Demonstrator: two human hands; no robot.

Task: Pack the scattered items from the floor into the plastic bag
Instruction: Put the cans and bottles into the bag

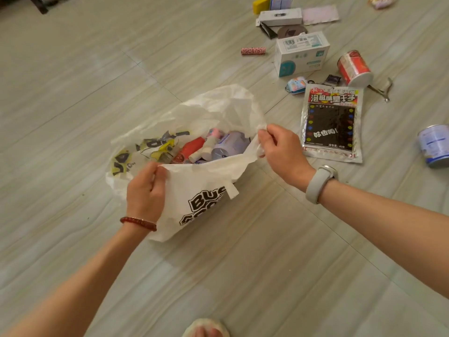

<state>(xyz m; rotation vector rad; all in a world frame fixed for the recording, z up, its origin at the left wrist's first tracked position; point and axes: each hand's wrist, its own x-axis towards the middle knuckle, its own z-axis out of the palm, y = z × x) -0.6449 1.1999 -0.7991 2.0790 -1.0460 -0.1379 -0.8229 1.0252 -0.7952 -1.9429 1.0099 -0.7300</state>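
Foot [206,329]: at the bottom edge, in a pale fuzzy slipper, on the grey streaked tile floor [73,117].
Left hand [145,190]: closed in a pinch on the near rim of the plastic bag [201,198], red bead bracelet [138,223] on the wrist.
Right hand [281,152]: fingers pinched on the right rim of the same bag, pale smooth wristband [320,183] on the wrist.
Bag position: on the floor in the middle, between both hands, touching the tiles.
Bag axis: long side from near right to far left; mouth held open, turned up and toward the far right.
Bag material: thin white crinkled film, black block letters on the near face, yellow and black print on the left part.
Bag content: red tube [192,148], greyish rounded container [228,144], small pink item [216,133]; other pieces too hidden to name.
Open room: bare floor to the left and near side.
Foil packet [331,122]: flat, shiny, just beside the right hand.
Blue can [435,145]: lying at the right edge.
Red can [354,68]: lying on its side.
White box [301,54]: cardboard, farther behind.
Pink tube [253,50]: left of that box.
Far pile [279,17]: more boxes, near the top edge.
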